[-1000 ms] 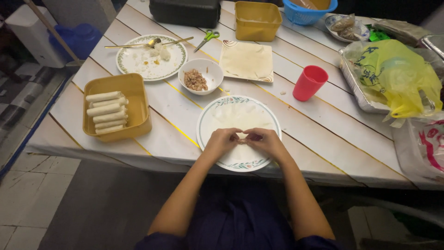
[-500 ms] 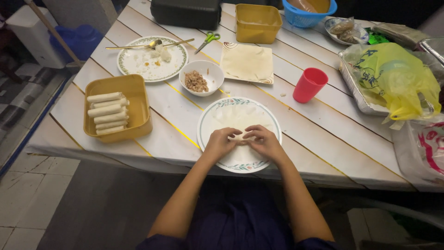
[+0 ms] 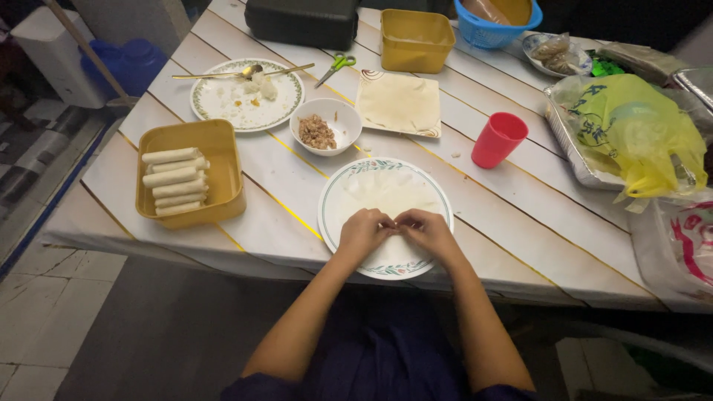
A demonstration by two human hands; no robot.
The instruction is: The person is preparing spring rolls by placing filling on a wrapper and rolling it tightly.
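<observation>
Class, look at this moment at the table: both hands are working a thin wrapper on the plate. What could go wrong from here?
1. The wrapper looks thin; the left hand and right hand pinch it together, so it might tear.
2. The plate sits near the table's front edge; a push toward the body could tip it off.
3. The red cup stands close by; a wide elbow or reach could knock it.

near centre: round floral-rimmed plate [image 3: 336, 194] under thin white wrapper sheet [image 3: 386, 194] | left: yellow plastic tub [image 3: 220, 137] holding pale rolled wraps [image 3: 171, 181] | far of plate: small white bowl [image 3: 346, 121] of minced filling | right: red plastic cup [image 3: 498, 139]
</observation>
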